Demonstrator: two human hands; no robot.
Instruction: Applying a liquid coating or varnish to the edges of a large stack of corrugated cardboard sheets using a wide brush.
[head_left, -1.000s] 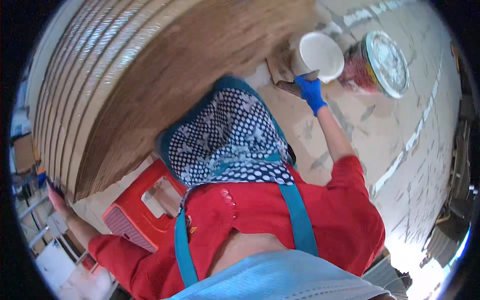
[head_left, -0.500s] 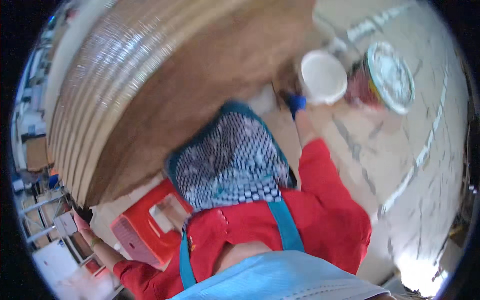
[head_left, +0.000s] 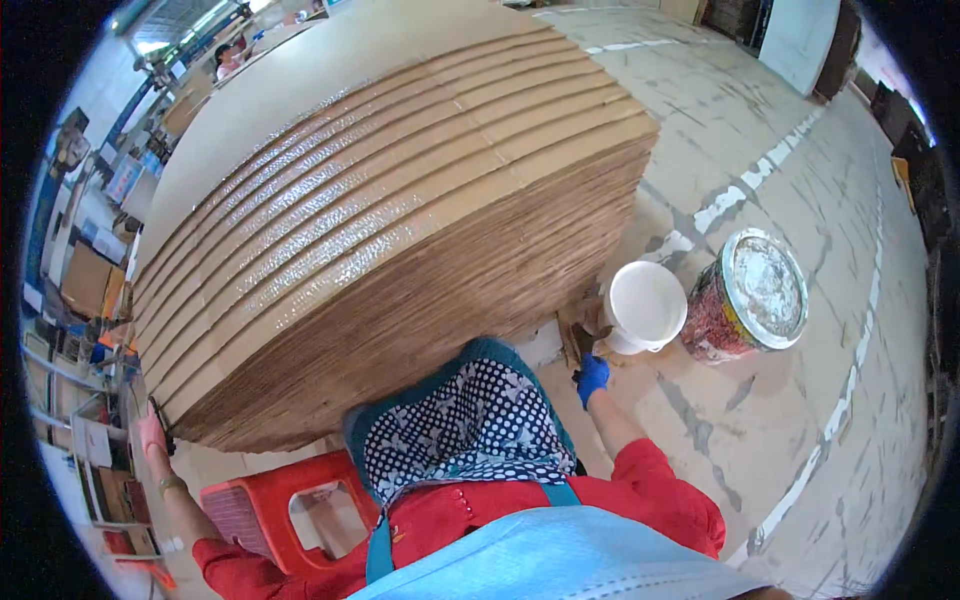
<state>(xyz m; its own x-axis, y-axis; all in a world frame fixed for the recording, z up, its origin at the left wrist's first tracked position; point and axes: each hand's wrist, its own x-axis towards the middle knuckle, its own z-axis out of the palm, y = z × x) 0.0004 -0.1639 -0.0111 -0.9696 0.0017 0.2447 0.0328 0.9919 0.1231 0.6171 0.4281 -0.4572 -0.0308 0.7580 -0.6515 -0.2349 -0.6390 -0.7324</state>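
A large stack of brown boards (head_left: 480,250) fills the middle left, its top sheets fanned in steps with wet, glossy strips. At its near left corner is my left hand (head_left: 153,437), in a pink glove, beside a small dark thing; its fingers are too small and hidden to read. My right hand (head_left: 592,378), blue-gloved, is closed round a dark brown flat tool that looks like a brush (head_left: 587,338). The tool is close beside a white bucket (head_left: 648,305), near the stack's right side.
Right of the bucket stands a large colourful drum (head_left: 722,305) with a whitish smeared lid. A red plastic stool (head_left: 270,500) is at lower left, near the stack. Shelves with boxes (head_left: 110,460) line the far left. Another person (head_left: 228,62) is beyond the stack.
My view has tilted up, so the stack, bucket and drum sit lower in the picture and more of the stack's top shows. Both hands stay near the same things.
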